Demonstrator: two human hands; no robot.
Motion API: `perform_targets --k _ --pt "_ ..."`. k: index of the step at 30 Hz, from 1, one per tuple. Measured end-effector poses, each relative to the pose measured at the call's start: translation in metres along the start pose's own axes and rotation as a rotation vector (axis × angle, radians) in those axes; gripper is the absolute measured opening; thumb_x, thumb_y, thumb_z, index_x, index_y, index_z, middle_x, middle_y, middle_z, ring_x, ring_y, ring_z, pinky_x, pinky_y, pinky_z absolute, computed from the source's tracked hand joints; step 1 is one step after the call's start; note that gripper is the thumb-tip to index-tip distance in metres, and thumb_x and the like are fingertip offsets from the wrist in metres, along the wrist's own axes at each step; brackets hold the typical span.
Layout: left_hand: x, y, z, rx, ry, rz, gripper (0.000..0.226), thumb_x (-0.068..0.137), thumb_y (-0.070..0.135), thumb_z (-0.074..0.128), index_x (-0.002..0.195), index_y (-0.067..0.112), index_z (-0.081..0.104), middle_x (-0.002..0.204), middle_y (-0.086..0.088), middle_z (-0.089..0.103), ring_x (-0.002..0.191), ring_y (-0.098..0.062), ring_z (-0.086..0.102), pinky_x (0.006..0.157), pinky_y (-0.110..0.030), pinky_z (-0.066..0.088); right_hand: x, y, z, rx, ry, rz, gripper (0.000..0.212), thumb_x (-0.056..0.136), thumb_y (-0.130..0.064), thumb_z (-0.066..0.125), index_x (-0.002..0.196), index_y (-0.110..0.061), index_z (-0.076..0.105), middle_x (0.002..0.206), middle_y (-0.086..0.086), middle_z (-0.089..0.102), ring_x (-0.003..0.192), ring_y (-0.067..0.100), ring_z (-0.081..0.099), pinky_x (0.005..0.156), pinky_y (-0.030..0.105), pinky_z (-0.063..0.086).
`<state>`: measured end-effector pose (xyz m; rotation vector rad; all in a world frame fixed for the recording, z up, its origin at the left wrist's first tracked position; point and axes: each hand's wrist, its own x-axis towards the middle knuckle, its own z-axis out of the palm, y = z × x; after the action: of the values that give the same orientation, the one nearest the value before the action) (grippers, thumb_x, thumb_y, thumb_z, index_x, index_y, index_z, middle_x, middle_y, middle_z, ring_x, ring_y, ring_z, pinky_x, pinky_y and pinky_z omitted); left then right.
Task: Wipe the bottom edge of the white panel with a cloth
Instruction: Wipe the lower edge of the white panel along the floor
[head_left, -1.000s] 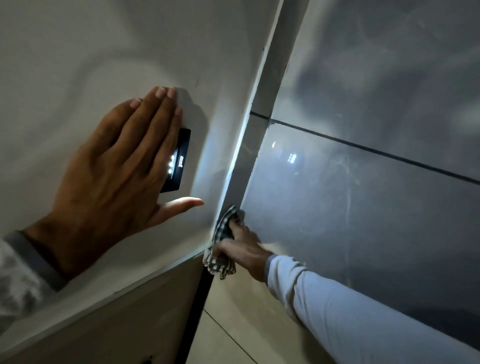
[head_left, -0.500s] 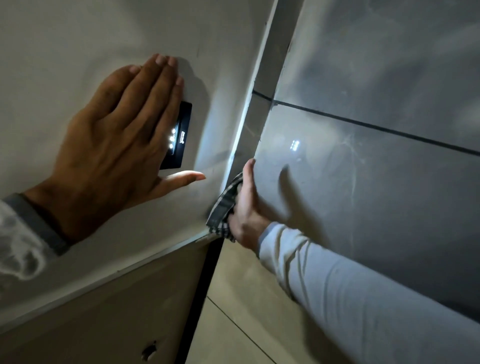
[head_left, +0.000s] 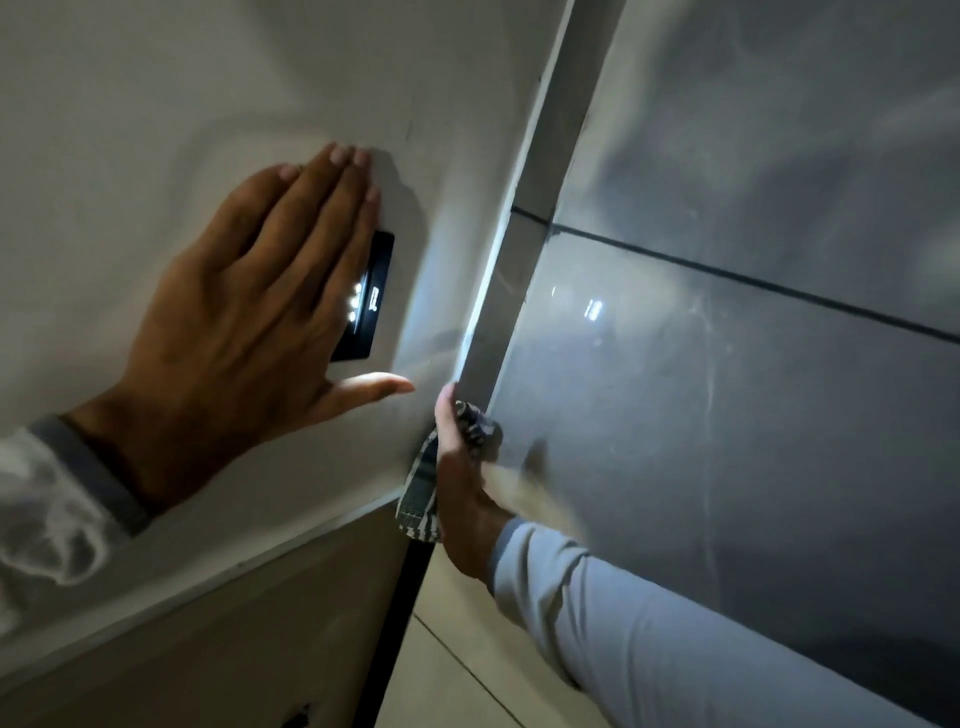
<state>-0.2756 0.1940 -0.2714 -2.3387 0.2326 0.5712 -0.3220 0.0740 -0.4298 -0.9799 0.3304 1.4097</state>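
Two hands were in view. Left hand lay flat and open on the white panel, fingers together, thumb out, partly covering a small black light with glowing dots. Right hand gripped a checked cloth at the panel's corner, pressed where the lit edge met the grey tiled wall. Below the panel sat a beige cabinet, and a pale sleeve covered the right arm.
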Motion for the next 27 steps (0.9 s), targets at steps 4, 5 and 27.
perform_targets --k 4,5,27 --pt "0.0 0.0 0.0 0.015 0.021 0.006 0.121 0.099 0.086 0.029 0.165 -0.015 0.021 0.174 -0.035 0.025 0.163 -0.047 0.026 0.134 -0.057 0.027 0.025 -0.038 -0.005 -0.237 0.167 -0.181 0.114 0.072 -0.088 0.017 0.165 -0.021 0.02 0.176 0.0 0.014 0.163 0.012 0.008 0.133 0.041 0.005" --pt "0.001 0.0 -0.001 0.019 0.023 0.004 0.12 0.1 0.085 0.027 0.165 -0.015 0.022 0.174 -0.035 0.026 0.163 -0.047 0.027 0.134 -0.056 0.027 0.037 -0.045 -0.008 -0.274 0.205 -0.228 0.114 0.072 -0.088 0.016 0.165 -0.021 0.02 0.175 0.0 0.015 0.163 0.011 0.009 0.133 0.042 0.007" --pt "0.002 0.001 -0.002 0.04 0.03 0.002 0.117 0.102 0.083 0.028 0.165 -0.015 0.024 0.173 -0.035 0.028 0.163 -0.047 0.028 0.133 -0.056 0.028 0.024 0.027 -0.025 -0.804 0.023 -0.454 0.131 0.071 -0.094 0.045 0.165 -0.019 -0.007 0.175 0.007 -0.017 0.162 0.017 -0.017 0.124 0.031 -0.013"
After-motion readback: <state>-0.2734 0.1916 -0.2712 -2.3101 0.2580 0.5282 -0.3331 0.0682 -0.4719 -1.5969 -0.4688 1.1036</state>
